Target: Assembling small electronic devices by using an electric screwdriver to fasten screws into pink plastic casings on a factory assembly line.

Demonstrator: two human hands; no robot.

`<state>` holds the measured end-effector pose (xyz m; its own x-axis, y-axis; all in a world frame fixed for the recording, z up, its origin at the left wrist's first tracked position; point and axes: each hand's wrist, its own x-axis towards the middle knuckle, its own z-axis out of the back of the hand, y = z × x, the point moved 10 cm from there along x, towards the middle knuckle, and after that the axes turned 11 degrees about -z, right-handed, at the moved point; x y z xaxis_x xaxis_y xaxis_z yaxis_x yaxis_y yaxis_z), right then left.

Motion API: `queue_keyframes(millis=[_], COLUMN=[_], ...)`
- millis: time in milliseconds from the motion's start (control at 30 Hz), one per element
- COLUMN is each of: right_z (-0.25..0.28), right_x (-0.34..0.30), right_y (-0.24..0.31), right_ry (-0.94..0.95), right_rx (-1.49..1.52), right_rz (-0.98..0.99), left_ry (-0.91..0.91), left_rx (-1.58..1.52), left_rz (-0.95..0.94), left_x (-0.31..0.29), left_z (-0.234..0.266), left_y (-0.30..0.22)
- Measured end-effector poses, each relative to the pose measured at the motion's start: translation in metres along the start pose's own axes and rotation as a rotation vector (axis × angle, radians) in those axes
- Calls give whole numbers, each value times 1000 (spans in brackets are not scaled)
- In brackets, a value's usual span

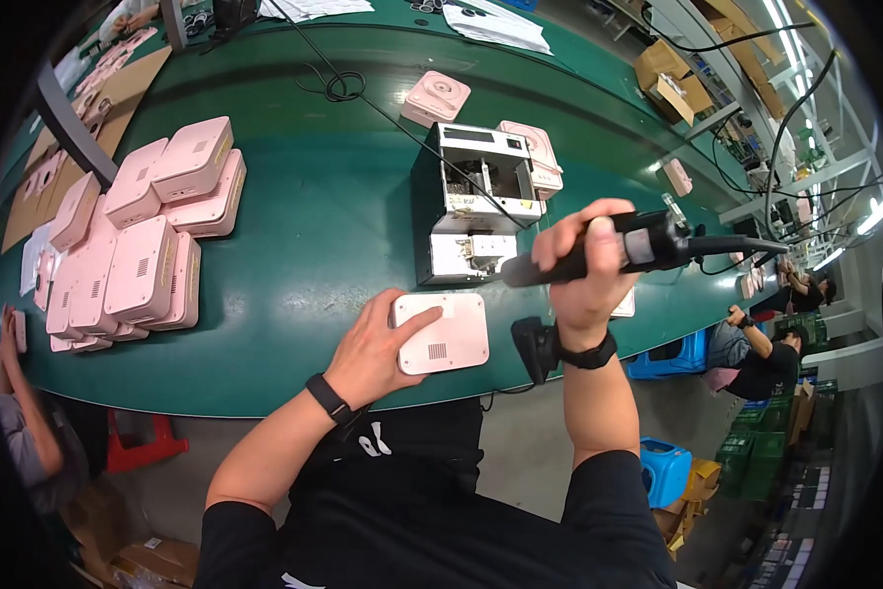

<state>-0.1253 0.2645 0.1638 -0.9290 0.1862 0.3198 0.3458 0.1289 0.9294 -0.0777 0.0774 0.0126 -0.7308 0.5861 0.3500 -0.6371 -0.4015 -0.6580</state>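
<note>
My left hand (371, 346) grips a pale pink plastic box (463, 339) on the bench, index finger lying across its face. That face is up and shows a slotted vent and corner holes. Raised to the right of the box, my right hand (590, 270) is wrapped round a black electric screwdriver (654, 241), whose cable runs off to the right. The screwdriver's tip end points left and looks blurred, apart from the box. Just beyond the box stands a screw feeder (451, 257) with a metal front and black side.
Stacked pink boxes (142, 270) stand at the left on the green bench (304, 226). Behind the feeder sit more pink units (437, 96). A dark cable (402, 120) hangs across the feeder. Other people (770, 363) are at the right and left edges; blue stools (665, 469) stand below.
</note>
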Motion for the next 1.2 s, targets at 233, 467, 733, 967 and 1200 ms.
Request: queue_keyframes(millis=[233, 467, 733, 967, 1200], right_z=[-3, -16, -16, -15, -3], right_x=[21, 0, -5, -11, 1], right_y=[-10, -16, -42, -41, 4], right_ry=[4, 58, 64, 64, 35], right_rx=[-16, 44, 45, 52, 0], right_rz=[-55, -96, -119, -111, 25], left_ry=[-9, 0, -3, -5, -4], left_rx=[15, 3, 11, 15, 28], left_rz=[-19, -9, -8, -13, -40], left_x=[13, 14, 14, 14, 19], left_z=[-10, -11, -11, -11, -17], left_y=[0, 0, 2, 1, -6])
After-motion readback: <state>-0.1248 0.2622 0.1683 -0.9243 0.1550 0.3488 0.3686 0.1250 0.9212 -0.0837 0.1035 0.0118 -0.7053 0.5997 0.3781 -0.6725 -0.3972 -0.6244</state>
